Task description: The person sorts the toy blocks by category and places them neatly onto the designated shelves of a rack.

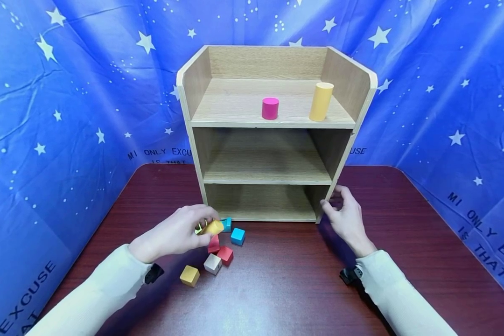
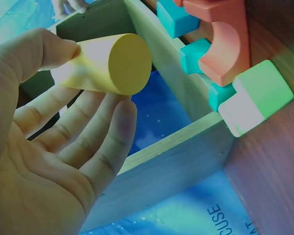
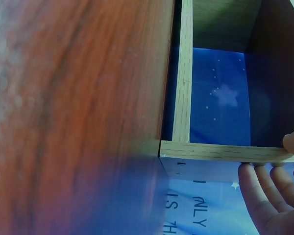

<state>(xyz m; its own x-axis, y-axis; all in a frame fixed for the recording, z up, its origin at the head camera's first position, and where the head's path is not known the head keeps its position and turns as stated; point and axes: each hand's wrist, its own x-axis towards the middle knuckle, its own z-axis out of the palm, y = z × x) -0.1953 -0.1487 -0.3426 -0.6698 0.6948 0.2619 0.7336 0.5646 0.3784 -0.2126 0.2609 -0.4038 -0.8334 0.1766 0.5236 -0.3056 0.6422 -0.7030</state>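
Observation:
In the head view my left hand (image 1: pixel 174 234) is at the lower left front of a wooden shelf unit (image 1: pixel 266 182). It pinches a yellow cylinder (image 2: pixel 130 63) between thumb and fingers, above a cluster of blocks. Beneath and beside it lie a red arch block (image 2: pixel 237 39), a green block (image 2: pixel 272 88) and a teal block (image 1: pixel 227 224). My right hand (image 1: pixel 347 219) grips the unit's right side panel low down. The right wrist view has its thumb on the panel's inner side and its fingers (image 3: pixel 257 191) against the outer face.
On the top shelf stand a pink cylinder (image 1: pixel 270 108) and a tall yellow cylinder (image 1: pixel 321 101). A blue cube (image 1: pixel 237 236), red cube (image 1: pixel 225 255), white cube (image 1: pixel 213 264) and yellow cube (image 1: pixel 189 276) lie on the dark red table (image 1: pixel 277 289). Blue star-patterned cloth (image 1: pixel 88 93) surrounds it.

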